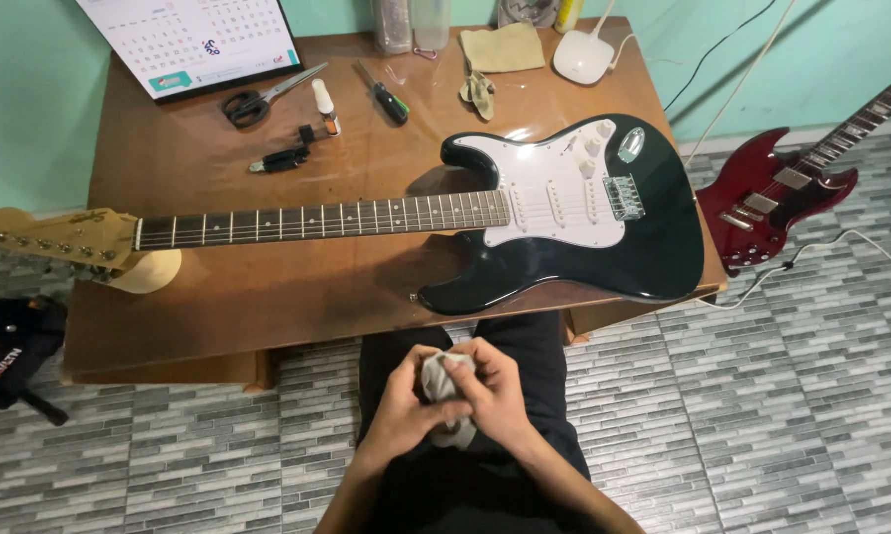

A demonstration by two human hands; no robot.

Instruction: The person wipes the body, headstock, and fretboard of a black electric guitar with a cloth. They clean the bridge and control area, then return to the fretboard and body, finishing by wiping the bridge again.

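- A black bag (10, 351) lay on the tiled floor at the far left, beside the wooden bench (218, 297).
- The pale headstock (65, 240) of the black electric guitar (574, 213) overhung the left edge of the bench, with a round tan neck rest (154, 272) under it.
- A desk calendar (193, 40) stood at the back left of the bench; in front of it lay black-handled scissors (263, 97), a small white bottle (324, 104) and a black winder tool (285, 156).
- A green-and-black screwdriver (384, 97) lay further right, near a tan folded cloth (503, 47) and a smaller crumpled rag (478, 91).
- The left hand (406, 405) was curled closed around a grey cloth (445, 381), held over the person's lap in front of the bench (well apart from the guitar).
- The right hand (495, 391) was also closed on the same cloth, its fingers folded over the top and touching the left hand.
- The guitar's body, with a white pickguard (554, 193), lay flat on the right half of the bench, its lower edge just past the rim.
- A white round device (584, 56) sat at the back right corner.
- A red electric guitar (777, 198) leaned by the wall at the right, off the bench.
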